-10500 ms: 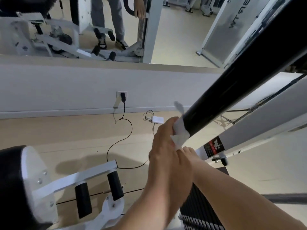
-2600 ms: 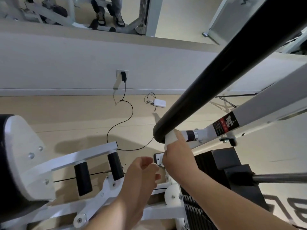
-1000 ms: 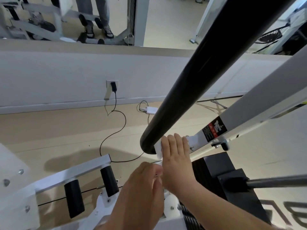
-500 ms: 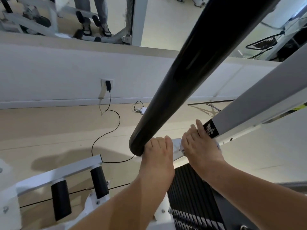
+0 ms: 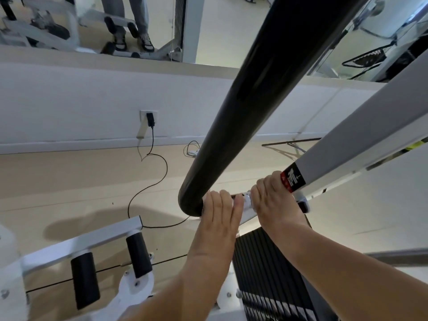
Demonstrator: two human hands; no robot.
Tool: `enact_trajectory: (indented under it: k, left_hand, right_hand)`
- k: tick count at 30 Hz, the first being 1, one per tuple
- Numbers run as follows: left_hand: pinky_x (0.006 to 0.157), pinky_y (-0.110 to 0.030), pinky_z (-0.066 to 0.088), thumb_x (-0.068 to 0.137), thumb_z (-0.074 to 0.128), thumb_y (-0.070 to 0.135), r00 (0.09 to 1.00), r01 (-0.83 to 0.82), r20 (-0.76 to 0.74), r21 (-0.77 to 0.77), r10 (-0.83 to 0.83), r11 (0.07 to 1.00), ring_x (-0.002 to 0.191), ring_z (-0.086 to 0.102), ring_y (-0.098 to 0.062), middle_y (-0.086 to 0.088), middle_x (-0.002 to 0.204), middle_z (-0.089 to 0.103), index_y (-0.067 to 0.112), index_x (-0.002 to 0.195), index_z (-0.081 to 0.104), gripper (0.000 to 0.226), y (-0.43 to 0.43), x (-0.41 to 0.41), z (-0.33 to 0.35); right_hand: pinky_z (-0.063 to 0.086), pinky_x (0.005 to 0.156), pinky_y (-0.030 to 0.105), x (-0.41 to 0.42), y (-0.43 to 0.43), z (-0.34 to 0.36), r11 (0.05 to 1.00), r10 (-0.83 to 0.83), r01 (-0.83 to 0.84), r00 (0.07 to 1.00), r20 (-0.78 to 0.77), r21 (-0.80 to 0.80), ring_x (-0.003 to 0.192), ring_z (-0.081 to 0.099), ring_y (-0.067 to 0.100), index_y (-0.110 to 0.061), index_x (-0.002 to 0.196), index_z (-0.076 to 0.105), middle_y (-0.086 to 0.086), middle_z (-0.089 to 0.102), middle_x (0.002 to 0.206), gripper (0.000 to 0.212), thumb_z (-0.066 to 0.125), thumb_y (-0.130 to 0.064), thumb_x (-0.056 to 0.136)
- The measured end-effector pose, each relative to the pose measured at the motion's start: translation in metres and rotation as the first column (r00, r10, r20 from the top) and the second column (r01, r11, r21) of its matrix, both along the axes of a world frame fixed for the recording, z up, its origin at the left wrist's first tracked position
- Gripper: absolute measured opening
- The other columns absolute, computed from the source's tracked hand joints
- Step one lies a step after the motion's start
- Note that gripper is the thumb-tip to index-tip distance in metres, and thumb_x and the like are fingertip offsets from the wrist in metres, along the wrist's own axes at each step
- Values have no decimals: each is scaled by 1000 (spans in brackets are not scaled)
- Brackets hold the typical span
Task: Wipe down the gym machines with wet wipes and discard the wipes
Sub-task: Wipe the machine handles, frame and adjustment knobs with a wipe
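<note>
A thick black padded bar [image 5: 250,107] slants down from the top right to its rounded end at centre. Beside it runs the machine's white frame arm [image 5: 361,140] with a red-and-black warning sticker [image 5: 293,179]. My right hand [image 5: 275,205] curls over this arm just below the sticker and holds a white wet wipe [image 5: 249,201] against it; the wipe shows at the fingertips and at the hand's right side. My left hand [image 5: 220,216] rests with straight fingers against the bar's lower end.
A black weight stack [image 5: 266,262] sits below my hands. Two black roller pads [image 5: 136,256] on a white frame stand at the lower left. A black cable [image 5: 150,181] runs over the floor from a wall socket [image 5: 149,117]. A mirror above reflects a person's legs [image 5: 129,24].
Over the last second my right hand moved with the wipe from the bar's end onto the white frame arm. My left hand rose to the bar's end and stays there.
</note>
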State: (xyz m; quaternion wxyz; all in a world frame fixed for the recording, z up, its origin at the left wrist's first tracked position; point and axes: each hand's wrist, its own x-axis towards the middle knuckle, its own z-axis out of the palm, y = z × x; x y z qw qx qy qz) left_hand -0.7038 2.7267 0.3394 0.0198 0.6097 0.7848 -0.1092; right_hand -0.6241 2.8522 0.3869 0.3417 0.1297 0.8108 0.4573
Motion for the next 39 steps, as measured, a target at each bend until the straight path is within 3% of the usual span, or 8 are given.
enact_trajectory:
  k: [10, 18, 23, 28, 32, 34, 37, 39]
  left_hand:
    - [72, -33, 44, 92, 64, 30, 885, -82, 425, -265, 193, 961, 103, 66, -25, -3, 114, 67, 16, 122, 58, 34, 77, -39, 36]
    - [117, -60, 20, 93, 57, 33, 998, 0, 66, 62, -4, 998, 126, 33, -47, -25, 138, 27, -1, 154, 2, 89, 9, -4, -11]
    - [75, -38, 41, 87, 66, 37, 970, -153, 188, -31, 156, 988, 96, 60, -25, -7, 110, 59, 12, 128, 45, 52, 53, -19, 16]
    - [69, -33, 43, 90, 65, 23, 932, -173, 301, -122, 202, 977, 96, 66, -24, -3, 107, 67, 18, 119, 56, 31, 69, -28, 28]
    - [99, -47, 42, 89, 61, 19, 978, -98, 195, 125, 72, 987, 117, 53, -35, -18, 132, 52, 7, 144, 35, 62, 28, -11, 0]
    - [124, -56, 11, 91, 53, 18, 974, 8, 223, 176, -48, 984, 150, 15, -44, -26, 166, 10, 1, 159, 6, 84, 0, 0, -11]
    - [123, -39, -13, 101, 41, 21, 809, -12, 588, 14, 2, 1000, 156, -16, -25, 0, 160, -31, 15, 162, 1, 74, -58, 23, -23]
    - [125, -33, 12, 105, 38, 32, 546, -351, 770, -148, 330, 925, 153, 15, -21, 4, 169, 3, 31, 156, 27, 53, -89, 26, -29]
  right_hand:
    - [24, 111, 60, 2, 0, -7, 1000, 13, -13, 999, -40, -12, 122, 42, 42, 8, 133, 22, 23, 41, 122, 50, 41, -24, 100]
    - [23, 112, 61, 4, -2, -7, 1000, 24, -25, 998, -53, -7, 125, 40, 45, 8, 132, 15, 25, 38, 123, 56, 45, -27, 101]
    - [23, 112, 59, 3, 1, -10, 1000, 2, -1, 998, -58, 10, 123, 42, 42, 9, 129, 22, 23, 41, 121, 51, 43, -28, 101]
    - [24, 113, 57, 1, 0, -9, 1000, -13, 14, 999, -53, 18, 123, 43, 40, 6, 133, 26, 21, 44, 123, 49, 43, -26, 101]
    - [23, 113, 59, 3, -4, -5, 1000, -8, 9, 1000, -23, 23, 124, 42, 42, 7, 133, 22, 23, 39, 121, 55, 49, -26, 99]
    - [22, 112, 60, 2, -5, -5, 999, -29, 29, 999, -14, 18, 123, 40, 42, 8, 134, 22, 23, 36, 120, 58, 51, -26, 97]
    - [21, 109, 60, 1, -8, -1, 997, -79, 79, 996, -31, 14, 117, 41, 41, 7, 136, 24, 21, 37, 117, 59, 54, -23, 94]
    - [21, 109, 59, 0, -9, 2, 994, -111, 111, 993, -35, -3, 116, 42, 40, 5, 137, 27, 19, 40, 117, 58, 55, -22, 94]
